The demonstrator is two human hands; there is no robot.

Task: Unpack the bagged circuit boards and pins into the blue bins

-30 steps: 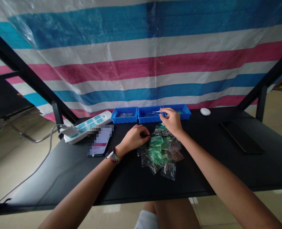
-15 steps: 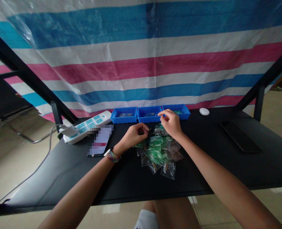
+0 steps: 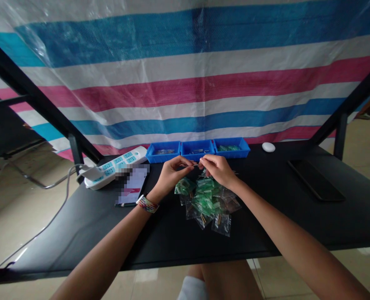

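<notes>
Slender pale rod-like piece (image 3: 196,165) held between fingertips

Piece spans the gap from left hand (image 3: 174,171) to right hand (image 3: 218,168), long axis roughly crosswise; neither hand clearly nearer. Both pinched on it, thumb against fingers. Too small to tell if one part or two joined. Position: above the far side of a heap of clear plastic packets with green contents (image 3: 205,199), just short of three blue plastic trays (image 3: 195,156). Trays bound the far side; black flat-topped bench (image 3: 159,246) extends sideways past both wrists, its near edge beneath the forearms.
</notes>
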